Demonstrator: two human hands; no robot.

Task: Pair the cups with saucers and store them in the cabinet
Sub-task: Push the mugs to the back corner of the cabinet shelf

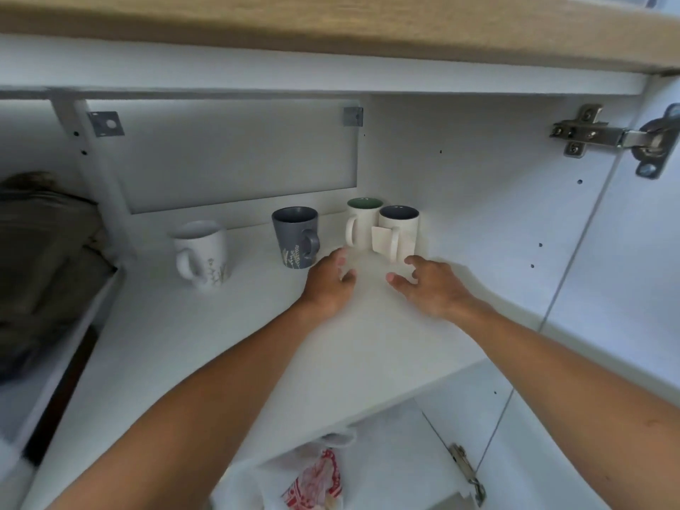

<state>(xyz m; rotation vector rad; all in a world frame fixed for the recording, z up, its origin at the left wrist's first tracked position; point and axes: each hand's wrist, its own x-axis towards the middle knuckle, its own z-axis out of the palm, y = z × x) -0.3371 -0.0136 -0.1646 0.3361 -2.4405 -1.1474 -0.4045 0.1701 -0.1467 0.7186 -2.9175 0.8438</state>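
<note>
Both forearms stretch from the bottom of the frame up onto the white shelf (191,336) of the open cabinet. At centre, the left hand (325,285) and right hand (432,287) hover just short of the cups, fingers loosely spread and holding nothing. 4 cups stand along the back: a white floral cup (202,254) at centre left, a grey floral cup (296,235), then a green-lined cream cup (362,222) touching a dark-lined cream cup (399,231). No saucers show on the shelf. These look like glazed ceramic: rigid, fairly heavy, smooth enough to slip, and liable to chip if knocked together. Each handle, or a full wrap around the body, seems the safest hold.
</note>
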